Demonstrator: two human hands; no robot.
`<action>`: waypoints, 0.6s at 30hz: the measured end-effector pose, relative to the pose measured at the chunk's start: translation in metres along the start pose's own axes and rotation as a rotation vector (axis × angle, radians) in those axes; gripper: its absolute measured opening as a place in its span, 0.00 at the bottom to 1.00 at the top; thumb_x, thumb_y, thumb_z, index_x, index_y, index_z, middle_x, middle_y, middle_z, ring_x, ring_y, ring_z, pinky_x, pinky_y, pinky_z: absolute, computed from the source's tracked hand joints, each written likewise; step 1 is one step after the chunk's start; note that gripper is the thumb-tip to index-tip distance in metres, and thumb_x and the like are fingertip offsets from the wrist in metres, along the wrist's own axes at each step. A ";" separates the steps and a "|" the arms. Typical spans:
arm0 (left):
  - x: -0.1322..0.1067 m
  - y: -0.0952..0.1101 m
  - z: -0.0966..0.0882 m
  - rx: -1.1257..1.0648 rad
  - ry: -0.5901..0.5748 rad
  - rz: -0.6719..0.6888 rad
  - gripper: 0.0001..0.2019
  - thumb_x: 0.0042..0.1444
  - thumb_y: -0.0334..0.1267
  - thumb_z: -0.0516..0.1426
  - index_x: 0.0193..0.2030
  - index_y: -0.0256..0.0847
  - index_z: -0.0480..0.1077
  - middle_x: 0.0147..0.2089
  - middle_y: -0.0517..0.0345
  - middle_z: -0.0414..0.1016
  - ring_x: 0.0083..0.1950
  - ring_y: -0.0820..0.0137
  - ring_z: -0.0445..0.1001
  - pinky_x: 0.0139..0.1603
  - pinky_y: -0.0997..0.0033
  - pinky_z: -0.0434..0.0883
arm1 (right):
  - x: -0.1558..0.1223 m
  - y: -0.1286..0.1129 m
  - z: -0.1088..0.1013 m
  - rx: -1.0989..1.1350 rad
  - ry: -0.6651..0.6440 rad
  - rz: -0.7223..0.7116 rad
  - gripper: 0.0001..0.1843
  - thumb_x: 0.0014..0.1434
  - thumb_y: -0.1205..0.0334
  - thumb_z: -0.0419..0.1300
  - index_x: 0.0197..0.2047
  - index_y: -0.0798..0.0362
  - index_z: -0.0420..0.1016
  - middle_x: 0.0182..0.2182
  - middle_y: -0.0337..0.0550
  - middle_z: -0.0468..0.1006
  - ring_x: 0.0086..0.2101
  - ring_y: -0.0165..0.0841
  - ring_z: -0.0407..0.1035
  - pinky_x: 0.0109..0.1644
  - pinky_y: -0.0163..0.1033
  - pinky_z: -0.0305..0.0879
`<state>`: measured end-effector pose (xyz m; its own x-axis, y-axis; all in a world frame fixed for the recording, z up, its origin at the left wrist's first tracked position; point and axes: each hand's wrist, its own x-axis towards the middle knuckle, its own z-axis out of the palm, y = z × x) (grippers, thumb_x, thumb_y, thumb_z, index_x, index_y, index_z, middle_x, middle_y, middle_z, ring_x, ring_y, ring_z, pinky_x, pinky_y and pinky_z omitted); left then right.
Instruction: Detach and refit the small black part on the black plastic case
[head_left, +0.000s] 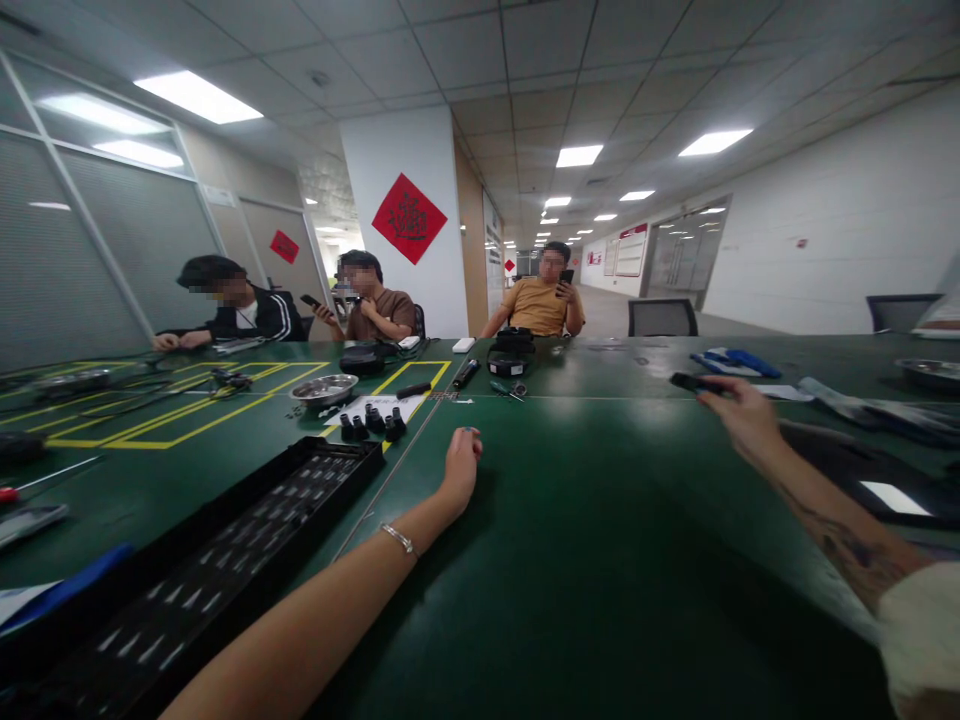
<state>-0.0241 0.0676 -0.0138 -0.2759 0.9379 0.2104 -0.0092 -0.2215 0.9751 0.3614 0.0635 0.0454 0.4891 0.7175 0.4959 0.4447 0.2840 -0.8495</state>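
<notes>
Now, right hand (739, 408): reaching out over the counter (600, 520), fingertips pinching together on the near end of a flat black object (688, 381); whether that object is resting on the surface or hanging just above it, I cannot tell.
Left hand (461, 462): lying on the counter, fingers curling together, gripping nothing visible.
Black tray (225, 560): sitting just beside the left forearm.
Risk, grip: the pinch is taking only one end, so the object is probably prone to tipping or slipping free.
Risk, forearm: a sideways sweep is likely nudging the tray, or scattering the small black cylinders (371, 422) standing beyond it.
</notes>
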 end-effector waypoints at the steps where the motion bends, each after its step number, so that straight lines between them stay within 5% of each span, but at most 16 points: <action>1: 0.001 0.000 0.000 -0.018 0.017 -0.004 0.10 0.57 0.40 0.44 0.31 0.40 0.61 0.22 0.64 0.60 0.24 0.75 0.59 0.26 0.76 0.57 | -0.013 -0.006 0.018 0.027 -0.107 -0.008 0.17 0.46 0.62 0.59 0.41 0.56 0.71 0.35 0.48 0.74 0.31 0.33 0.69 0.35 0.38 0.65; 5: 0.003 -0.001 -0.001 -0.064 0.068 -0.030 0.12 0.59 0.44 0.40 0.33 0.41 0.58 0.24 0.64 0.60 0.23 0.76 0.59 0.24 0.77 0.58 | -0.088 -0.036 0.076 0.216 -0.594 -0.136 0.12 0.46 0.65 0.59 0.38 0.52 0.71 0.42 0.44 0.74 0.40 0.34 0.70 0.47 0.42 0.66; 10: 0.004 0.001 -0.002 -0.094 0.108 -0.048 0.11 0.57 0.45 0.42 0.33 0.42 0.57 0.24 0.65 0.60 0.22 0.77 0.58 0.23 0.78 0.57 | -0.185 -0.081 0.088 0.327 -1.104 -0.284 0.12 0.53 0.70 0.55 0.42 0.52 0.69 0.50 0.45 0.69 0.51 0.35 0.63 0.54 0.45 0.61; 13: 0.005 0.002 -0.003 -0.082 0.112 -0.049 0.11 0.56 0.45 0.41 0.32 0.42 0.57 0.23 0.66 0.59 0.21 0.77 0.58 0.23 0.78 0.57 | -0.214 -0.093 0.083 0.368 -1.230 -0.263 0.12 0.55 0.69 0.55 0.43 0.52 0.69 0.51 0.45 0.68 0.52 0.35 0.62 0.53 0.43 0.63; 18: 0.005 0.002 -0.003 -0.066 0.101 -0.043 0.13 0.55 0.48 0.42 0.32 0.41 0.57 0.23 0.65 0.59 0.21 0.77 0.58 0.22 0.77 0.57 | -0.223 -0.097 0.081 0.273 -1.242 -0.392 0.19 0.56 0.68 0.53 0.51 0.49 0.66 0.54 0.45 0.65 0.49 0.34 0.64 0.46 0.38 0.66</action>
<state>-0.0282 0.0712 -0.0108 -0.3696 0.9158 0.1574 -0.0850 -0.2020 0.9757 0.1485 -0.0729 0.0027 -0.7056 0.6183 0.3462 0.1628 0.6169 -0.7700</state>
